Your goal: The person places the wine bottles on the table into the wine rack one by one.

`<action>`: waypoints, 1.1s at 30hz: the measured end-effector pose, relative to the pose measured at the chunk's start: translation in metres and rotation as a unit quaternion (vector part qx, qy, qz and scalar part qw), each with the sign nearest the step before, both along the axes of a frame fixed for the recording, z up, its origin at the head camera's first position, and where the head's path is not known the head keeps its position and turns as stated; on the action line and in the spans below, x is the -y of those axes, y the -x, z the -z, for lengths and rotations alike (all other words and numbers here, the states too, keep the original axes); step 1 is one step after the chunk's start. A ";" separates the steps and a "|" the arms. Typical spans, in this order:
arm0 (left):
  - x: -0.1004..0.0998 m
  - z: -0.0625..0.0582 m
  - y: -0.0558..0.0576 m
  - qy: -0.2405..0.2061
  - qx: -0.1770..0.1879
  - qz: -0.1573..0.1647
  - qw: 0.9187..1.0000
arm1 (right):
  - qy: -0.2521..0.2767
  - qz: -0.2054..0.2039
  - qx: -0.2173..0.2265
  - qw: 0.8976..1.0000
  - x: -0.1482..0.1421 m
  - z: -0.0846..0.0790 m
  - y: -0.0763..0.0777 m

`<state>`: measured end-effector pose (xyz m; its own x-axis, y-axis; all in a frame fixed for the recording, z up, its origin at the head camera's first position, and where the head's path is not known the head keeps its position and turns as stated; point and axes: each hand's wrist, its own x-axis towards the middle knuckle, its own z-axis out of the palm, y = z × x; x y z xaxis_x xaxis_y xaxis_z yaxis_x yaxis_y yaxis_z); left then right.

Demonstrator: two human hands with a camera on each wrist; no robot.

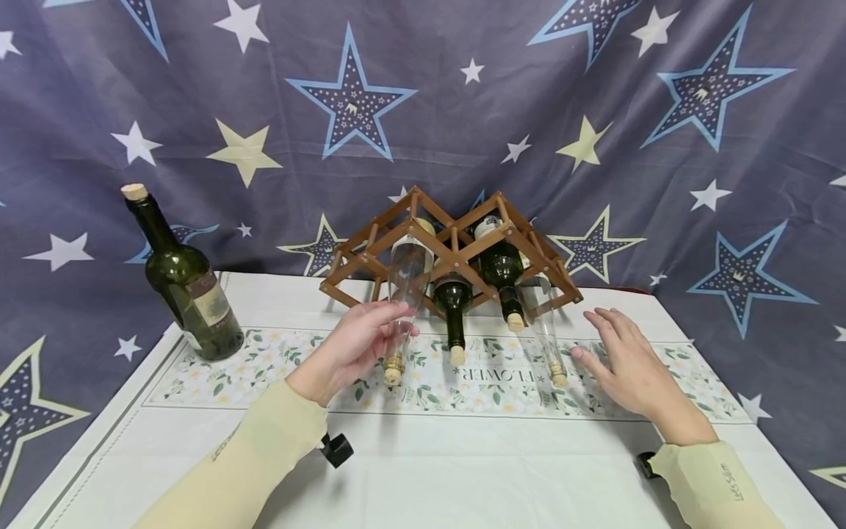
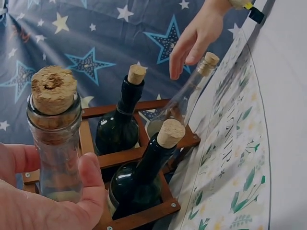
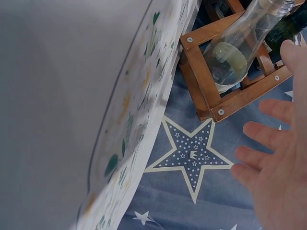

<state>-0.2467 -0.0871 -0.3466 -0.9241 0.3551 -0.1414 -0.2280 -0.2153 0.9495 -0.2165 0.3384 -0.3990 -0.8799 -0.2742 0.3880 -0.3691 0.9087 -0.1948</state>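
Note:
A clear corked glass bottle (image 1: 407, 283) slants neck-down through the left part of a wooden wine rack (image 1: 456, 253). My left hand (image 1: 357, 342) holds this bottle, thumb and fingers on either side of its neck in the left wrist view. Two dark green bottles, one lower (image 1: 454, 305) and one higher (image 1: 502, 268), lie in the rack's middle, corks toward me. At the rack's right end lies another clear bottle (image 1: 542, 316). To the right of that bottle my right hand (image 1: 624, 360) hovers with fingers spread, holding nothing.
A green corked wine bottle (image 1: 198, 294) with a label stands on the table's left side. A floral runner (image 1: 277, 367) crosses the white tablecloth (image 1: 463, 470). Behind the rack hangs a star-patterned curtain (image 1: 423, 125).

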 end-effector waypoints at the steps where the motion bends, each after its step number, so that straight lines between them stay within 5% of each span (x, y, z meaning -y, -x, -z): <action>1: 0.000 0.000 0.001 -0.001 0.001 0.000 1.000 | 0.000 0.000 -0.001 1.000 0.000 0.000 0.000; 16: -0.005 0.001 0.018 -0.054 0.025 -0.010 0.998 | -0.002 0.002 -0.003 1.000 0.001 0.001 0.001; 33: -0.011 0.004 0.036 -0.039 0.014 -0.035 0.999 | -0.007 0.005 -0.001 1.000 0.000 0.005 0.002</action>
